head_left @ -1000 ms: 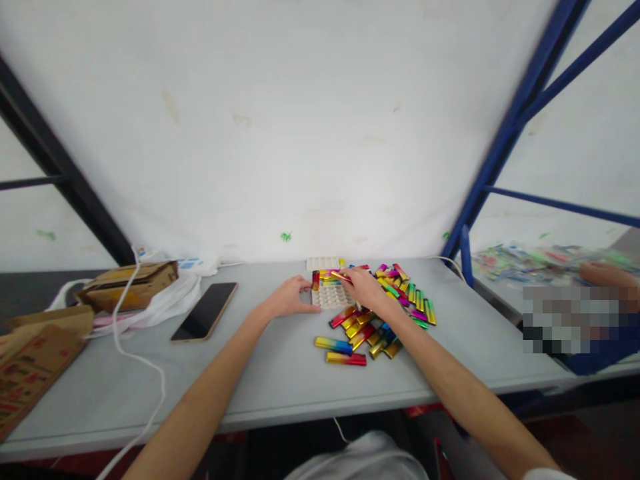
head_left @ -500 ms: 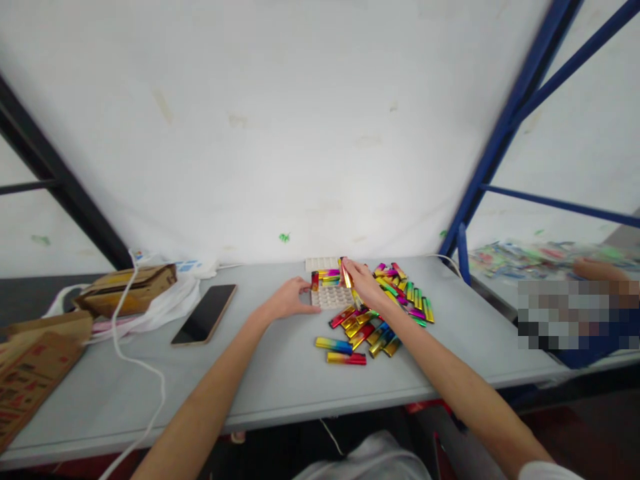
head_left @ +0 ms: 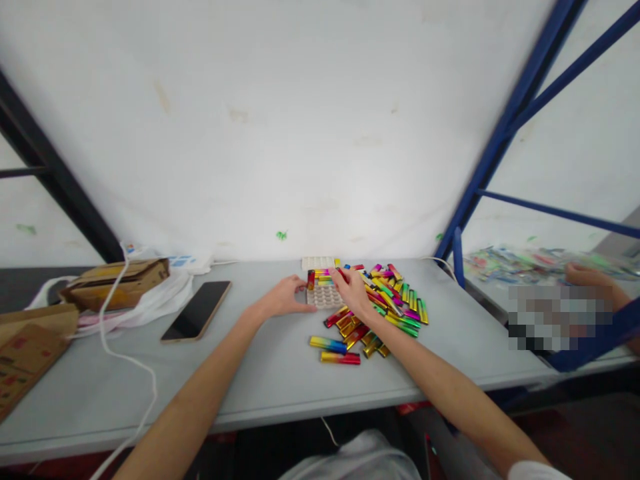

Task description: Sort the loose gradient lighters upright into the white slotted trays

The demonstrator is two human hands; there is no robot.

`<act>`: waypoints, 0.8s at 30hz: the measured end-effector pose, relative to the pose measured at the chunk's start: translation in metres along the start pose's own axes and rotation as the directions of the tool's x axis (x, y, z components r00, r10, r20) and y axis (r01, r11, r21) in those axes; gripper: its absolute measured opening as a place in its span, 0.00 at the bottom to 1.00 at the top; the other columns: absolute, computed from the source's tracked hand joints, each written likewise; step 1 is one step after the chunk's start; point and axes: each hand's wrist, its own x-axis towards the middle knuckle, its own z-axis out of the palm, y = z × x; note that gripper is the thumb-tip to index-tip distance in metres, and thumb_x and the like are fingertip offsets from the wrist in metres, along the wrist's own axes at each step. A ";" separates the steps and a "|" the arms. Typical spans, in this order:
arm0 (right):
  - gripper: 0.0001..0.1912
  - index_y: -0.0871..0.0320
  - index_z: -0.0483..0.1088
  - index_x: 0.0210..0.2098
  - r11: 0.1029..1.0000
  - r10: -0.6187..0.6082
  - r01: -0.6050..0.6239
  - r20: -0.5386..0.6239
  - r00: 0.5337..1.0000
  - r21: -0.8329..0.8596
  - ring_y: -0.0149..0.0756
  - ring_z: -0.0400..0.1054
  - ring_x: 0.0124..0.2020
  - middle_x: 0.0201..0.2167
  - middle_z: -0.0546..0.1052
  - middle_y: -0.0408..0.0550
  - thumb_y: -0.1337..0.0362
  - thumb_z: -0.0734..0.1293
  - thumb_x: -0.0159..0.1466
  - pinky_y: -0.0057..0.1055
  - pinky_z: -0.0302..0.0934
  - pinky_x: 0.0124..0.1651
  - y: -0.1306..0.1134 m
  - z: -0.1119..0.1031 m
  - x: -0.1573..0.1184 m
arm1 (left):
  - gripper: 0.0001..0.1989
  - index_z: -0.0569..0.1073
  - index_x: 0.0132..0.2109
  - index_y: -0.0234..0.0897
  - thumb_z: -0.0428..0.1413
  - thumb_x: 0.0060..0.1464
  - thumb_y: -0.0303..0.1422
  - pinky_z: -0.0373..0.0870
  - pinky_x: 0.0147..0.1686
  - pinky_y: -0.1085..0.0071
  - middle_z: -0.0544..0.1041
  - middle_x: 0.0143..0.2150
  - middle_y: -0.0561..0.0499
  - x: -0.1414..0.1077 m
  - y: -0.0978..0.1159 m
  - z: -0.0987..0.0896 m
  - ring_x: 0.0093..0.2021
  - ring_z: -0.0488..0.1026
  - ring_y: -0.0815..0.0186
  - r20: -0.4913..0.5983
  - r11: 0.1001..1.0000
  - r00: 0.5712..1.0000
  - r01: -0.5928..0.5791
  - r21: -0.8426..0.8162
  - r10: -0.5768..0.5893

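A white tray point(head_left: 325, 297) with a grid of small holes lies near the wall. Several shiny coloured lighters point(head_left: 325, 274) stand in its far rows, and a red one point(head_left: 311, 279) stands at its left end. My left hand point(head_left: 283, 298) grips the tray's left side, thumb by the near corner and curled fingers beside that red lighter. Over the tray's right part, my right hand point(head_left: 353, 292) pinches a lighter, mostly hidden by the fingers. A pile of metallic lighters point(head_left: 400, 293) spreads under and right of my right forearm; two lighters point(head_left: 340, 358) lie nearer me.
Another white tray point(head_left: 318, 263) sits against the wall. On the left are a phone point(head_left: 197, 311), cardboard boxes point(head_left: 116, 280), plastic bags and a white cable point(head_left: 131, 360). A blue metal frame point(head_left: 487, 160) rises at right; beyond it, another person's hand point(head_left: 583, 275) shows near blurred items.
My right hand has brought its lighter slightly left and down over the tray. The left hand keeps its place at the tray. The whole view has shifted a little.
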 end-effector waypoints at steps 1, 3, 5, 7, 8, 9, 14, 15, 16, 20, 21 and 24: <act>0.27 0.54 0.58 0.20 0.999 -0.014 0.013 -0.014 1.000 -0.039 0.31 0.52 0.24 0.18 0.58 0.39 0.43 0.60 0.66 0.30 0.47 0.28 0.000 0.001 -0.001 | 0.37 0.80 0.52 0.33 0.66 0.43 0.57 0.73 0.47 0.61 0.78 0.45 0.41 0.000 0.000 0.000 0.44 0.76 0.52 0.002 1.000 1.000 0.002 0.004 -0.002; 0.25 0.54 0.56 0.18 0.994 -0.024 0.021 -0.029 0.999 -0.106 0.31 0.51 0.23 0.17 0.56 0.38 0.46 0.60 0.64 0.30 0.46 0.28 -0.001 0.002 -0.001 | 0.38 0.80 0.53 0.32 0.66 0.43 0.57 0.73 0.47 0.61 0.78 0.45 0.40 0.000 0.001 -0.001 0.44 0.76 0.52 0.004 1.000 1.000 0.005 0.015 -0.005; 0.23 0.53 0.54 0.17 0.986 -0.029 0.023 -0.035 0.999 -0.163 0.30 0.51 0.22 0.16 0.55 0.38 0.49 0.60 0.63 0.30 0.46 0.28 -0.001 0.003 -0.001 | 0.38 0.80 0.53 0.31 0.66 0.43 0.57 0.73 0.48 0.60 0.78 0.45 0.40 0.000 0.001 -0.002 0.44 0.76 0.51 0.005 1.000 1.000 0.005 0.025 -0.005; 0.22 0.53 0.54 0.18 0.982 -0.026 0.020 -0.032 0.999 -0.188 0.31 0.53 0.22 0.16 0.56 0.38 0.50 0.59 0.64 0.30 0.47 0.29 -0.001 0.003 0.000 | 0.38 0.80 0.53 0.32 0.66 0.43 0.57 0.73 0.48 0.60 0.78 0.46 0.40 0.000 0.001 -0.002 0.45 0.76 0.51 0.008 1.000 1.000 0.004 0.030 -0.005; 0.22 0.54 0.56 0.19 0.982 -0.026 0.021 -0.026 0.999 -0.188 0.31 0.54 0.23 0.17 0.58 0.38 0.49 0.59 0.65 0.30 0.48 0.29 0.000 0.003 0.000 | 0.38 0.80 0.52 0.32 0.66 0.43 0.57 0.73 0.48 0.60 0.78 0.45 0.40 0.000 0.002 -0.002 0.44 0.76 0.51 0.010 0.999 1.000 0.006 0.034 -0.007; 0.23 0.54 0.58 0.20 0.982 -0.029 0.025 -0.017 0.999 -0.185 0.32 0.55 0.23 0.17 0.60 0.38 0.49 0.59 0.66 0.30 0.49 0.30 0.001 0.003 0.000 | 0.37 0.80 0.52 0.32 0.66 0.43 0.57 0.73 0.47 0.60 0.78 0.45 0.40 0.000 0.002 -0.002 0.44 0.76 0.51 0.013 0.999 1.000 0.008 0.038 -0.009; 0.20 0.55 0.66 0.32 0.977 -0.043 0.063 0.099 0.994 -0.203 0.36 0.65 0.29 0.27 0.73 0.42 0.47 0.58 0.72 0.31 0.57 0.35 0.010 0.004 0.002 | 0.36 0.80 0.51 0.32 0.65 0.43 0.57 0.73 0.47 0.62 0.78 0.45 0.41 0.000 0.003 -0.001 0.44 0.76 0.52 0.007 0.999 1.000 -0.001 0.040 0.001; 0.20 0.55 0.67 0.34 0.973 -0.043 0.070 0.124 0.991 -0.219 0.37 0.66 0.30 0.28 0.74 0.43 0.48 0.57 0.73 0.31 0.58 0.36 0.012 0.003 0.003 | 0.36 0.80 0.50 0.33 0.66 0.43 0.57 0.72 0.47 0.62 0.78 0.45 0.41 0.000 0.003 -0.001 0.44 0.75 0.52 0.004 0.999 1.000 -0.003 0.034 0.003; 0.19 0.55 0.67 0.35 0.967 -0.056 0.090 0.146 0.988 -0.239 0.37 0.67 0.31 0.29 0.75 0.45 0.50 0.56 0.74 0.32 0.59 0.37 0.013 0.003 0.003 | 0.36 0.80 0.50 0.33 0.66 0.43 0.57 0.72 0.47 0.62 0.79 0.45 0.42 0.000 0.003 -0.001 0.44 0.75 0.52 -0.001 1.000 1.000 -0.004 0.027 0.004; 0.21 0.56 0.70 0.36 0.884 -0.202 0.282 0.240 0.950 -0.372 0.41 0.70 0.41 0.38 0.78 0.52 0.51 0.56 0.76 0.34 0.62 0.46 0.012 0.000 0.006 | 0.35 0.81 0.49 0.35 0.67 0.41 0.57 0.72 0.48 0.61 0.79 0.45 0.43 0.000 0.003 0.000 0.44 0.75 0.52 -0.027 1.000 1.000 -0.002 -0.008 0.002; 0.21 0.56 0.71 0.37 0.853 -0.212 0.311 0.264 0.941 -0.420 0.41 0.70 0.41 0.38 0.78 0.53 0.51 0.56 0.76 0.35 0.61 0.47 0.011 0.000 0.007 | 0.35 0.81 0.48 0.35 0.67 0.41 0.57 0.72 0.48 0.61 0.79 0.45 0.43 0.000 0.004 0.000 0.44 0.75 0.52 -0.029 1.000 1.000 -0.002 -0.009 0.002; 0.21 0.57 0.73 0.39 0.795 -0.134 0.269 0.276 0.952 -0.544 0.42 0.72 0.36 0.32 0.78 0.52 0.50 0.57 0.76 0.34 0.60 0.43 0.011 0.001 0.010 | 0.35 0.81 0.48 0.34 0.66 0.42 0.58 0.72 0.47 0.61 0.78 0.44 0.43 -0.001 0.004 0.000 0.43 0.75 0.52 -0.013 1.000 1.000 -0.009 -0.004 0.009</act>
